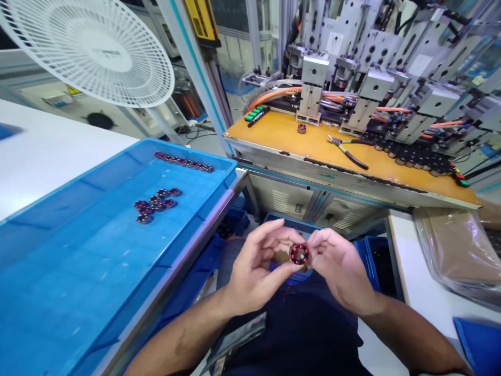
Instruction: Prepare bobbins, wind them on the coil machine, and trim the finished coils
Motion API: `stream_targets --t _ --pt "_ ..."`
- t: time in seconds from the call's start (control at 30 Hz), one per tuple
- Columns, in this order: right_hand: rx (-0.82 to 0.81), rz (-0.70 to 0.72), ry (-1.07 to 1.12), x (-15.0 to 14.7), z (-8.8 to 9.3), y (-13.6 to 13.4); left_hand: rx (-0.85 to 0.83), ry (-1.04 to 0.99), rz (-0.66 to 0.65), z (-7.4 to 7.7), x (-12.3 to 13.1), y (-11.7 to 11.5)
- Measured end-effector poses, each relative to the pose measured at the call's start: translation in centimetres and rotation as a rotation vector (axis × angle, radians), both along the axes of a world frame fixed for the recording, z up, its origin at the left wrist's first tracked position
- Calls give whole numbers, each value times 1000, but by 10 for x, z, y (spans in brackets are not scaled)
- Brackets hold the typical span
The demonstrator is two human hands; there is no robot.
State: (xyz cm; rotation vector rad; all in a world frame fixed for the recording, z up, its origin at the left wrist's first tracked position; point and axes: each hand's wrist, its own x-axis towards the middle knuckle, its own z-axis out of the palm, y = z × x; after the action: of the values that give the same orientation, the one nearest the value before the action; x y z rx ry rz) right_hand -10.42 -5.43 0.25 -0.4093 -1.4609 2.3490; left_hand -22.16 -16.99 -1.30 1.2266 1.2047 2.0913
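A small ring-shaped motor stator (299,254), dark with red windings round its inside, is held up in front of my body. My left hand (258,263) grips it between thumb and fingers from the left, the other fingers curled behind. At its right edge, the fingertips of my right hand (334,258) are pinched together against it; whether they also hold a fine wire is too small to tell. More stators (156,202) lie in a loose group in the blue tray (97,271) to my left, and a row of stators (183,161) lines its far end.
On the orange bench (270,137) ahead are cutting pliers (348,150), one stator (301,128), a black marker (259,117) and several dark cylindrical parts (415,156). Machine fixtures (313,89) stand behind. A white fan (105,52) is at upper left, a plastic-wrapped package (450,245) at right.
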Motion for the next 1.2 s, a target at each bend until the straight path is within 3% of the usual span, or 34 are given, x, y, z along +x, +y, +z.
stream_targets --t 0.23,0.37,0.5,0.63,0.77,1.0,1.2 --pt "51 -37 -26 11 -9 -1 -69 -266 -197 6 -1 -3" --pt "215 64 -122 13 10 9 -216 -199 -229 5 -8 -8" --pt "334 112 -238 8 26 15 -234 -223 -282 3 -8 -5" --pt "335 178 -255 8 25 23 -260 -286 -240 2 -5 1" --pt "284 352 -310 13 29 43 -249 -391 -309 6 -6 0" --pt "293 383 -382 9 45 46 -325 -296 -297 12 -7 -2" --pt "492 411 -413 16 48 64 -392 -336 -386 15 -10 -6"
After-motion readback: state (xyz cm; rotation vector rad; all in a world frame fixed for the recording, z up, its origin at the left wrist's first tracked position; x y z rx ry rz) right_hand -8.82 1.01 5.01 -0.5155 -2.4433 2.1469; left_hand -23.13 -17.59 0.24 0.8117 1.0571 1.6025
